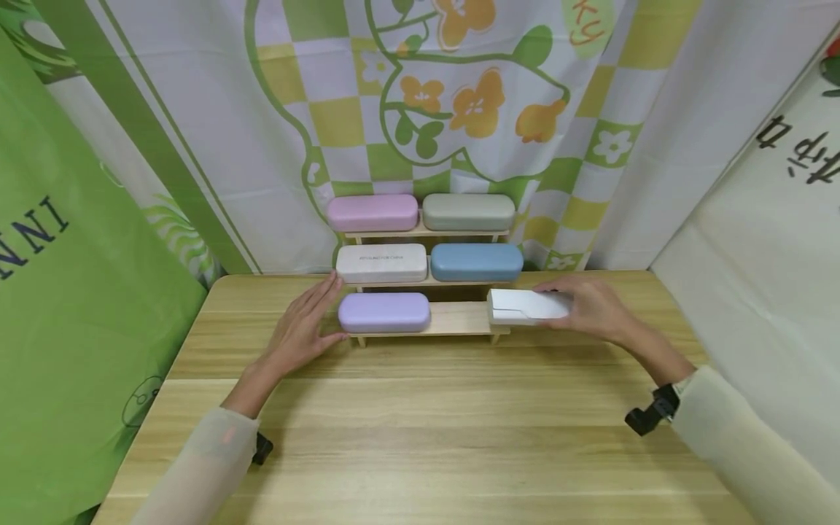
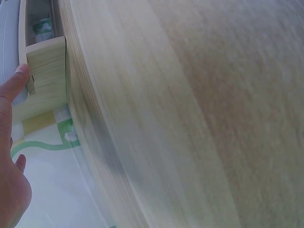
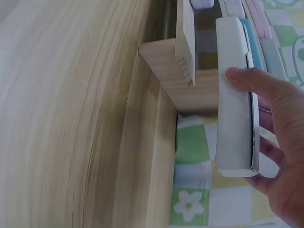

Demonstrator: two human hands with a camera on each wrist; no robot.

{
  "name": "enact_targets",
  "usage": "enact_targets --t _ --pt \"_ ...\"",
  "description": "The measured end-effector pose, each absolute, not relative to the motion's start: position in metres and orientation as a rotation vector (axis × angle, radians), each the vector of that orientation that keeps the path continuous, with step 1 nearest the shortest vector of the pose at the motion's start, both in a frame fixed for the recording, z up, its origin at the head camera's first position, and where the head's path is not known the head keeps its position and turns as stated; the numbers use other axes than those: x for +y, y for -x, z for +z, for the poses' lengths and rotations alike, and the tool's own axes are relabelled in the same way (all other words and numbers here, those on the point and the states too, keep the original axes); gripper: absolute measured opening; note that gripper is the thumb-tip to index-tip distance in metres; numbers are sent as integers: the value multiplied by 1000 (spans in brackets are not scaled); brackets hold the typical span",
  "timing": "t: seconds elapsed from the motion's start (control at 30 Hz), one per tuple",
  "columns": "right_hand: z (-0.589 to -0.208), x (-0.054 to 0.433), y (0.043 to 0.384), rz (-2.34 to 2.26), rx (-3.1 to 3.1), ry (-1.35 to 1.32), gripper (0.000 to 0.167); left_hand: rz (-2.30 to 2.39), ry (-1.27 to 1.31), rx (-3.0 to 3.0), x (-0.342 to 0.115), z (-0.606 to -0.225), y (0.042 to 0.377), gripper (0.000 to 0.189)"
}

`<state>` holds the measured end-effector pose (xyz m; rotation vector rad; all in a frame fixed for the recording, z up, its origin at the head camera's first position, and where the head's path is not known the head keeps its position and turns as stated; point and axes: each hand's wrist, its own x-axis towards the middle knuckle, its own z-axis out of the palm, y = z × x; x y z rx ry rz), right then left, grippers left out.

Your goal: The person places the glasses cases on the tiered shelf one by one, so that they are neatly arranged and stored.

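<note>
My right hand grips a white glasses case by its right end, thumb on the near side and fingers behind. In the head view the case overlaps the right end of the bottom step of a three-tier wooden stand. Seen from the right wrist, the white flap case has a seam along one edge. At the stand's left side, my left hand reaches with fingers extended and a fingertip touching the wood, as the left wrist view shows. Closest to it is a lilac glasses case on the bottom step.
The middle step bears a white case with lettering and a blue case. On top sit a pink case and a grey-green case. A patterned curtain hangs behind the wooden table.
</note>
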<state>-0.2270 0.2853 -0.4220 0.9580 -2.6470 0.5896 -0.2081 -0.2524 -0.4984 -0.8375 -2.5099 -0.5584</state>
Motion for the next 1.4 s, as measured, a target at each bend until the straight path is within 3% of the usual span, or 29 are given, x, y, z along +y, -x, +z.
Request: enact_targets --t 1.4 --pt "-452 210 238 590 -2690 -983 56 -591 828 -2508 -251 -497 206 120"
